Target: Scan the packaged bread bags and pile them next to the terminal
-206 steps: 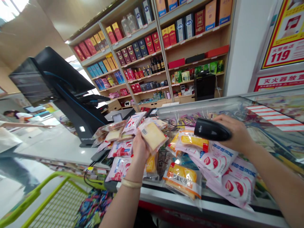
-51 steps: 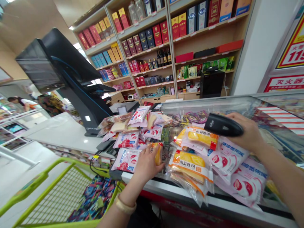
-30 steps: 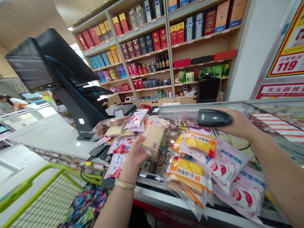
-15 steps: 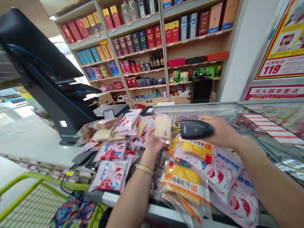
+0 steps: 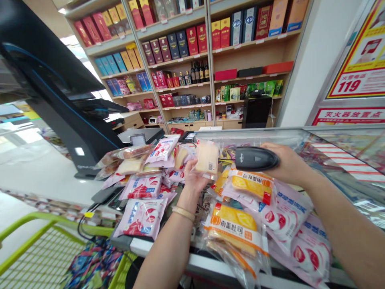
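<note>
My left hand (image 5: 196, 178) grips a clear-wrapped bread pack (image 5: 207, 157), its barcode facing up. To the right, my right hand (image 5: 281, 158) is closed round a black handheld scanner (image 5: 255, 157), whose head points toward that pack with a small space between them. Left of my left hand lie pink and white bread packs (image 5: 142, 218), some in a pile. Below the scanner are orange-labelled bread packs (image 5: 234, 228) and more pink packs (image 5: 285, 212), overlapping on the counter.
A black checkout terminal (image 5: 69, 84) stands on the white counter (image 5: 48, 170) at the left. A green cart (image 5: 36, 241) is at the lower left. Glass display case (image 5: 327, 160) runs along the right. Shelves of boxes (image 5: 180, 68) stand behind.
The scanner and my right hand have shifted slightly right and up, widening the space to the bread pack. My left hand still holds the pack. The view has tilted a little.
</note>
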Motion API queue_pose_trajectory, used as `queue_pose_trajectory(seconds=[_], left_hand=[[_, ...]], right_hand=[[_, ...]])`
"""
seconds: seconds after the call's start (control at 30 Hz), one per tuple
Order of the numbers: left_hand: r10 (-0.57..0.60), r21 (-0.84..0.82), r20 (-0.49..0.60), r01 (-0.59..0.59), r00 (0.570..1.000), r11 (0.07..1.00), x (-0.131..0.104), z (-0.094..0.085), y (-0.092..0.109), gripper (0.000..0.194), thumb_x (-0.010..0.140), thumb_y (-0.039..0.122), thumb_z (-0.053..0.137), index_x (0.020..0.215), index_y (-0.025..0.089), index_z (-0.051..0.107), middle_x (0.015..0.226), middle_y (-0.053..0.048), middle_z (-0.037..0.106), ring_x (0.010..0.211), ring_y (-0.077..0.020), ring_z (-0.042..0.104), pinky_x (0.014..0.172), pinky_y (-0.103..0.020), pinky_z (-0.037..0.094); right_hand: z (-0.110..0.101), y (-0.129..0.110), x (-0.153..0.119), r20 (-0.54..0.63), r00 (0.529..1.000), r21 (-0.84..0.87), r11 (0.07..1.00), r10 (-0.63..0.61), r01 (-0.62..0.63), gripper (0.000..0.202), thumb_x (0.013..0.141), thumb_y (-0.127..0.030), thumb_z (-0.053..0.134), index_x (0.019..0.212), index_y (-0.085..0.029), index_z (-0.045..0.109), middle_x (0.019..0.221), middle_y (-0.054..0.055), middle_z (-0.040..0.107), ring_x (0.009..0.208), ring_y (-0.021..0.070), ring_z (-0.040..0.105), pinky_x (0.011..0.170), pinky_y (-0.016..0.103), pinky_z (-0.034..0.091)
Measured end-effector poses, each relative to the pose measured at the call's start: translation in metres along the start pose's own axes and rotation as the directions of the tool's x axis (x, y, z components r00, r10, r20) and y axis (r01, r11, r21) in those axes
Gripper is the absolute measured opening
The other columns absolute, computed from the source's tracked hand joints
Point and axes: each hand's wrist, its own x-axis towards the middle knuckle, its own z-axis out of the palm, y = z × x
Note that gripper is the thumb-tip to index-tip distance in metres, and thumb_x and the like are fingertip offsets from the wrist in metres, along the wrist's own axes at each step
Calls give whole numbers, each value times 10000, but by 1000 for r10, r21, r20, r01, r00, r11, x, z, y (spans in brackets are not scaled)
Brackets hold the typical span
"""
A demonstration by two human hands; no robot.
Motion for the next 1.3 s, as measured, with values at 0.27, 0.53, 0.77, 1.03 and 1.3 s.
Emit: queue_pose_trajectory(seconds=[0.27,0.53,0.77,1.03,1.3], left_hand=[[-214,565,617,-236,757,791,-39,13,23,653,678,334,862,1312,222,753,1409,-129,713,1362,-397,620,1174,-517,447],[-533,731,678,-388,506,562,-51,35,18,447,796,300,797,1239,247,803,1401,-70,730,1400,-320,613,1238,-448,412],[253,794,557,-596,791,119,-35,10,30,333,893,252,707,1213,195,779,1237,-120,790,1185,-251,724,1109,-432,535],[682,847,156,259,714,-464,-14,-30,111,690,884,399,722,1523,191,570,1598,-209,529,1511,-419,442,1241,-624,343],[639,889,69,244,766,-388,-10,-43,116,473,1037,313,451,1461,227,643,1556,-183,591,1470,-396,518,1217,-652,366]], right_hand=[[-21,24,-6,-284,947,-8,987,154,-163,386,696,-457,804,980,-214,708,935,90,790,851,265,726,773,369,584],[-16,32,-7,-259,952,-10,985,162,-170,314,702,-462,769,904,-239,678,844,66,755,786,252,713,738,357,569],[-14,40,-9,-242,960,-56,986,138,-156,369,683,-546,725,882,-243,658,792,33,714,734,239,689,676,346,544],[-14,35,-7,-277,955,-79,988,104,-131,398,685,-550,737,916,-231,675,850,65,740,766,248,702,714,362,567],[-13,27,-7,-273,955,-38,990,119,-134,324,680,-483,754,876,-241,668,809,56,723,723,232,670,692,347,552]])
